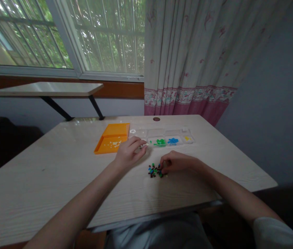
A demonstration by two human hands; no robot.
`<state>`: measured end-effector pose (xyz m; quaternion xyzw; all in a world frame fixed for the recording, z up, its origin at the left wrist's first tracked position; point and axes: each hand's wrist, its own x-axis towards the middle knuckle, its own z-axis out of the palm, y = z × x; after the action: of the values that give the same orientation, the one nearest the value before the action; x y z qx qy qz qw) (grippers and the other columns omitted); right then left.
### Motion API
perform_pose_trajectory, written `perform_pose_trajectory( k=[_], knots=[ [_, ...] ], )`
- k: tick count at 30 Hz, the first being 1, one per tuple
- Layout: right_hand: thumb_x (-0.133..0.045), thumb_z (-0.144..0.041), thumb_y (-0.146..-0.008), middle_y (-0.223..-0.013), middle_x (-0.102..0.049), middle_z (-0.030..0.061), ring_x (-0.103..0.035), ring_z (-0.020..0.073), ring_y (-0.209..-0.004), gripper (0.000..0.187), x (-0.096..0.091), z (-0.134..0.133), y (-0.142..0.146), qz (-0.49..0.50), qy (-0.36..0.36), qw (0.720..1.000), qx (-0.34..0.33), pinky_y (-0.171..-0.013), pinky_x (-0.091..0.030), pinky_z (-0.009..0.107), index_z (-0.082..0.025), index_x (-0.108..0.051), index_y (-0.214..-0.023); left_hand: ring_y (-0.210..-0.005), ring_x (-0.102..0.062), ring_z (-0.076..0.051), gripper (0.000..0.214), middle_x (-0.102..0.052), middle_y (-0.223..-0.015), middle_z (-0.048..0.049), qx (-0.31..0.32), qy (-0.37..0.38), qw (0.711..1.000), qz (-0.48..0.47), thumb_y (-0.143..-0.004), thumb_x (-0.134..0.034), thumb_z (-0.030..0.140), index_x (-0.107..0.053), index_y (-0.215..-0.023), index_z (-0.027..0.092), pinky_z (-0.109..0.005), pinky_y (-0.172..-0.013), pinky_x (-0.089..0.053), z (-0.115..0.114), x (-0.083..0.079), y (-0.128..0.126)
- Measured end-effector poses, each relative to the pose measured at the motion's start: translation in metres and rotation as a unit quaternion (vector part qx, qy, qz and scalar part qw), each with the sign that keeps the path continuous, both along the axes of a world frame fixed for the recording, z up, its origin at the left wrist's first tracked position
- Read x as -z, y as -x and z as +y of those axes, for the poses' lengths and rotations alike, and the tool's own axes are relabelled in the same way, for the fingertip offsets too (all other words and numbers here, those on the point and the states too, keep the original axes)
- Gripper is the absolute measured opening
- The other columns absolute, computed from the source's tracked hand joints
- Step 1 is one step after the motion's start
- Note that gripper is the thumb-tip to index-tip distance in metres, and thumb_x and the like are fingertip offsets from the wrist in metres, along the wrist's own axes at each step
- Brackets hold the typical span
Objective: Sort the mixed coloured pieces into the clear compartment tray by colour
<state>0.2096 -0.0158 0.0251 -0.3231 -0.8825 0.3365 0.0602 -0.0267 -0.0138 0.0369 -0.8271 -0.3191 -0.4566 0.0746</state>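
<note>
A small heap of several mixed-colour beads (154,171) lies on the pale wooden table (58,180). My right hand (177,162) rests at the heap's right edge, fingers curled and pinching among the beads. My left hand (129,151) hovers by the left end of a clear compartment tray (146,133), fingers bent, a tiny white piece at its fingertips. The tray holds green beads (159,142), blue beads (172,140) and yellow beads (187,138) in separate compartments.
An orange tray (115,132) with several small pale pieces lies left of the clear tray. A round cable hole (156,119) sits near the table's far edge. Behind are a window, a wall shelf (47,89) and a pink-trimmed curtain (188,69).
</note>
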Motion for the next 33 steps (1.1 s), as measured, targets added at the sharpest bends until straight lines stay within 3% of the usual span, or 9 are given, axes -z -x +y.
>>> perform_pose_trajectory(
  k=[11,16,20,24,27,33],
  knots=[
    [-0.061,-0.033,-0.072,-0.058,-0.054,-0.0038,-0.046,0.0062,-0.049,0.024,0.005,0.004,-0.003,0.049,0.086,0.995,0.019,-0.045,-0.032,0.016,-0.015,-0.062,-0.086,-0.069,-0.055,-0.011,0.013,-0.059,-0.076,-0.0046,-0.003,0.009,1.0,0.015,-0.079,-0.051,0.023,-0.061,-0.084,0.016,-0.019,-0.06,-0.044,0.002,0.001,0.002],
    [-0.06,-0.039,-0.072,-0.054,-0.048,-0.0053,-0.038,0.0052,-0.047,0.027,0.01,0.007,-0.005,0.065,0.1,0.992,0.028,-0.043,-0.026,0.016,-0.013,-0.06,-0.083,-0.067,-0.055,-0.01,0.018,-0.06,-0.079,-0.0041,-0.05,0.051,0.995,0.076,-0.08,-0.048,0.029,-0.06,-0.085,0.016,-0.019,-0.06,-0.042,0.021,-0.005,0.03],
    [-0.058,-0.042,-0.074,-0.055,-0.045,-0.0054,-0.036,0.0053,-0.048,0.03,0.011,0.007,-0.005,0.068,0.078,0.994,0.031,-0.043,-0.024,0.017,-0.013,-0.058,-0.081,-0.062,-0.053,-0.011,0.024,-0.061,-0.076,-0.0026,-0.129,0.125,0.974,0.14,-0.081,-0.043,0.035,-0.059,-0.087,0.017,-0.02,-0.057,-0.038,0.04,-0.014,0.068],
    [-0.051,-0.046,-0.078,-0.055,-0.043,-0.0053,-0.035,0.0055,-0.048,0.033,0.011,0.007,-0.006,0.079,0.082,0.993,0.035,-0.043,-0.024,0.017,-0.014,-0.055,-0.08,-0.056,-0.052,-0.013,0.028,-0.061,-0.069,-0.0024,-0.202,0.228,0.922,0.237,-0.077,-0.044,0.039,-0.062,-0.084,0.019,-0.021,-0.05,-0.032,0.056,-0.011,0.096],
    [-0.048,-0.047,-0.079,-0.056,-0.042,-0.0054,-0.033,0.0054,-0.048,0.034,0.013,0.007,-0.007,0.085,0.088,0.992,0.041,-0.044,-0.024,0.017,-0.014,-0.054,-0.078,-0.057,-0.054,-0.015,0.029,-0.063,-0.07,-0.0036,-0.223,0.273,0.893,0.28,-0.076,-0.043,0.04,-0.063,-0.084,0.021,-0.021,-0.048,-0.029,0.061,-0.005,0.104],
    [-0.053,-0.047,-0.076,-0.054,-0.046,-0.0042,-0.035,0.0057,-0.047,0.034,0.014,0.008,-0.004,0.082,0.094,0.99,0.066,-0.044,-0.026,0.017,-0.013,-0.059,-0.075,-0.059,-0.054,-0.015,0.03,-0.064,-0.072,-0.0041,-0.222,0.246,0.904,0.271,-0.078,-0.041,0.038,-0.064,-0.085,0.021,-0.021,-0.048,-0.028,0.058,-0.007,0.099]
  ],
)
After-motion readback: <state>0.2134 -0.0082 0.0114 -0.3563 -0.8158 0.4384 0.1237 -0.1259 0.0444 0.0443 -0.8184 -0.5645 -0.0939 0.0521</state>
